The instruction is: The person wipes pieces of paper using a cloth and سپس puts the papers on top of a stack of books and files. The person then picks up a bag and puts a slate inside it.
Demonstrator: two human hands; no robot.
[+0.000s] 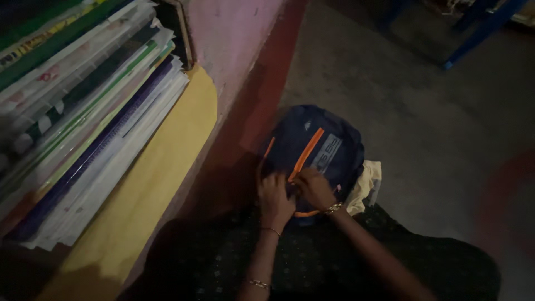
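1. Hands meet on a dark blue backpack (312,147) that stands on the floor (423,128) in front of the person's lap.
2. Left hand (274,196) rests on the near face of the backpack, fingers curled in against the fabric beside the orange zip strip (305,153); the dim light hides whether it pinches anything, so I cannot tell its grip.
3. Right hand (314,188) lies just beside the left hand, touching it, fingers bent down onto the lower end of the orange zip strip; whether it holds a zip pull I cannot tell.
4. Beyond both hands the backpack rises with a grey patch (327,151) to the right of the strip.
5. Pale yellow cloth (366,184) sticks out from under the backpack, just right of the right hand.
6. Well to the left of the left hand, a stack of books and papers (83,111) lies on a yellow sheet (161,178) against a pink wall (228,33).
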